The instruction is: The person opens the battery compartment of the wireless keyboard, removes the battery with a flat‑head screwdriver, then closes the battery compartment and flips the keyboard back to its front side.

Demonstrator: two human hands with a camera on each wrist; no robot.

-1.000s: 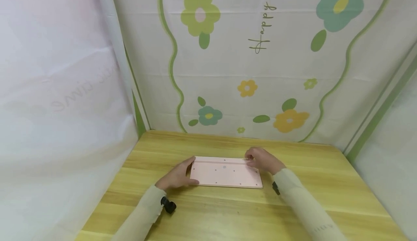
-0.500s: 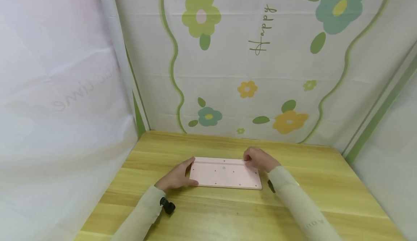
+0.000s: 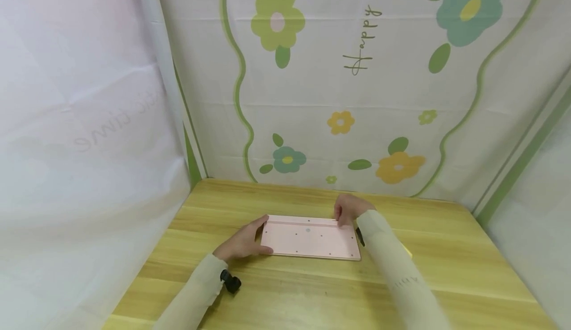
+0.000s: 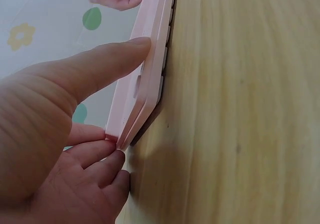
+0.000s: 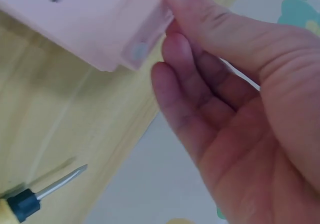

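Observation:
A pink keyboard (image 3: 308,243) lies face down on the table, with small screws in its flat underside. Dark keys show along its lower edge in the left wrist view. My left hand (image 3: 243,241) grips the keyboard's left end, thumb over the near edge and fingers at the far corner. At the far right part of the raised ridge, my right hand (image 3: 350,209) pinches the keyboard's edge between thumb and index finger. In the right wrist view the other fingers (image 5: 172,91) are loosely curled beside a round pad; the index fingertip is mostly hidden behind the thumb.
A screwdriver (image 5: 60,182) with a yellow and black handle lies on the wooden table (image 3: 285,295), right of the keyboard; the right sleeve mostly hides it in the head view. Flower-printed white cloth (image 3: 312,82) stands behind the table, with cloth on both sides.
My right wrist and forearm have swung to the left and the hand has turned more downward at the keyboard's far edge. The screwdriver's yellow handle now shows past the sleeve. My left hand stays put.

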